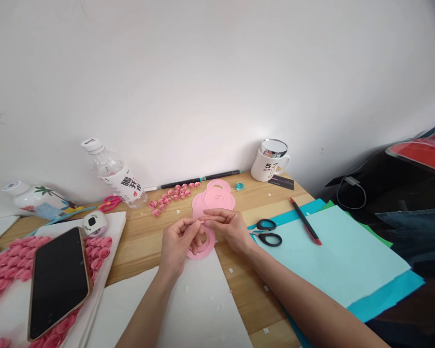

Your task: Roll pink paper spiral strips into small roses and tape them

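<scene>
My left hand (181,241) and my right hand (230,229) meet over the middle of the table, fingertips pinched together. Between them is the end of a pink paper strip, mostly hidden by the fingers. A ring-shaped loop of pink paper (207,247) shows just below the fingertips; whether it joins the pinched end I cannot tell. Behind the hands lie several cut pink paper spirals (217,198), overlapping. To their left, several small rolled pink paper roses (172,194) stand in a loose group. A blue paper coil (239,186) sits to the right of the spirals.
Black-handled scissors (270,239) and a pen (306,222) lie by blue paper sheets (337,256) on the right. A mug (268,164) and water bottle (112,174) stand near the wall. On the left, a phone (60,282) rests on paper covered with pink roses (99,253).
</scene>
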Tool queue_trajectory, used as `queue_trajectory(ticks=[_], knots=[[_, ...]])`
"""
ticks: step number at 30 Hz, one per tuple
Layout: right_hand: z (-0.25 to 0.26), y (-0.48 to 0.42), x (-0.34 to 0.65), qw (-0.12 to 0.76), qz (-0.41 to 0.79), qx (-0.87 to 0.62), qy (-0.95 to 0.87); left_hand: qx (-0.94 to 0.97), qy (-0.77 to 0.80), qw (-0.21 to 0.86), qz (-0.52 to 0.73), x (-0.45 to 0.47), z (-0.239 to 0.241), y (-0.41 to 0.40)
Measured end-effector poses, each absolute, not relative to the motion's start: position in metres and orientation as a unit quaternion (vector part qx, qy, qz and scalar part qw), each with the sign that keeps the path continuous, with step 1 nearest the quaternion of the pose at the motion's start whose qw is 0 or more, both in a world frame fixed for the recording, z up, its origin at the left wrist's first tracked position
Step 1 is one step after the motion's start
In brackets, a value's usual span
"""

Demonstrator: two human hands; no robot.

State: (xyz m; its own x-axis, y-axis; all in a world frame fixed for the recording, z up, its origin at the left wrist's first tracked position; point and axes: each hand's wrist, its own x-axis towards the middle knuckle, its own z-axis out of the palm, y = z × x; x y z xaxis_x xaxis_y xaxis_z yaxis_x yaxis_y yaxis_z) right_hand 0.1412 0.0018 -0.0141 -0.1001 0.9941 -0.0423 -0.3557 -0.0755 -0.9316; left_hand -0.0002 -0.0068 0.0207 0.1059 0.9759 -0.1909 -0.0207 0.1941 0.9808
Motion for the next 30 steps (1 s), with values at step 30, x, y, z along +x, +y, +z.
queue_trajectory(ticks=[30], knots=[[-0.0171, 0.0047, 0.1437, 0.559, 0.583, -0.408, -0.427, 0.491, 0.522, 0.562, 0.412, -0.0010, 0.0228, -0.0058]])
